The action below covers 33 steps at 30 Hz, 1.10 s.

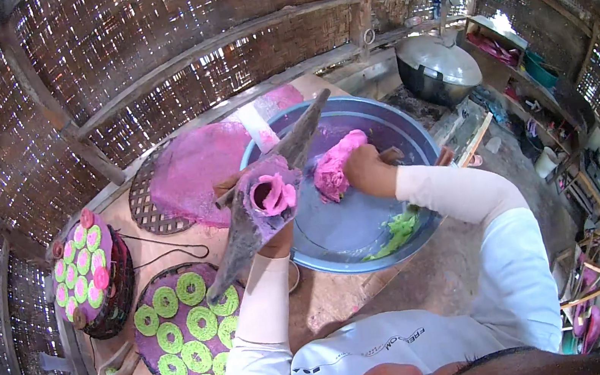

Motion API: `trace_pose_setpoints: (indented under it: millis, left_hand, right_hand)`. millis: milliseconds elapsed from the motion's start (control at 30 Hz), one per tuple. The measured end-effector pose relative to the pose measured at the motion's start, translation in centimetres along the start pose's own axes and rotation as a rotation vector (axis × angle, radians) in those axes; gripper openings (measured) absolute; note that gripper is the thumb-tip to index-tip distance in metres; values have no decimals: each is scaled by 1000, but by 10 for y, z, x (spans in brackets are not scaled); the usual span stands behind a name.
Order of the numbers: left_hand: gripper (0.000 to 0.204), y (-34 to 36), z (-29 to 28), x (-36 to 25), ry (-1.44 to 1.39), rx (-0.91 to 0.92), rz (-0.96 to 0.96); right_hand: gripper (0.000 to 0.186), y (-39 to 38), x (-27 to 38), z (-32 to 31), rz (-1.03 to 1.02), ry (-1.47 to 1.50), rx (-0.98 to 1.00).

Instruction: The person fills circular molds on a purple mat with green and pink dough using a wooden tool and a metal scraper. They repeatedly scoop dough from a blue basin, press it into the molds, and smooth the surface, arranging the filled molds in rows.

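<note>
My left hand (279,243) is wrapped round the middle of a worn wooden dough press (233,254) with two long tapering handles, held tilted above the table. Pink dough lines the press's round opening, which faces up. Inside the wide blue basin (347,246), my right hand (371,171) grips a large lump of pink dough (337,168); its fingers are mostly hidden by the dough. A smear of green dough (400,233) clings to the basin's near right wall.
A round tray (182,328) of green lacy rings is at the lower left. Behind it, stacked trays (89,267) carry green and pink pieces. Pink sheeting (198,171) covers a woven rack (152,197). A large lidded pot (439,68) and cluttered shelves (530,78) stand right.
</note>
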<state>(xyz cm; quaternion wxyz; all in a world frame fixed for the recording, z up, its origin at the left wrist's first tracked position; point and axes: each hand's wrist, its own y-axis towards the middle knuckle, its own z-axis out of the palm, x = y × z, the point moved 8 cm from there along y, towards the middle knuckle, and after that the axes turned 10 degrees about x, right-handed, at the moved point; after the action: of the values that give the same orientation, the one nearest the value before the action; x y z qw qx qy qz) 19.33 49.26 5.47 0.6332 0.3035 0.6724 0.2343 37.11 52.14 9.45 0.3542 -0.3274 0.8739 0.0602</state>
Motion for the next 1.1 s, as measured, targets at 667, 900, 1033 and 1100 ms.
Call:
trace_pose_setpoints:
  millis: [667, 900, 1033, 1100]
  left_hand:
    - [33, 4, 5, 3, -314, -64, -29]
    - [32, -1, 6, 31, -240, -101, -2]
    - [31, 2, 10, 41, -234, -101, 5]
    - [31, 5, 10, 45, -227, -93, 16]
  right_hand:
    - [9, 0, 37, -6, -58, 273, -68]
    - [10, -52, 32, -16, -94, 259, 42]
    - [13, -39, 18, -26, -45, 359, -47]
    - [12, -30, 28, -24, -83, 342, -162]
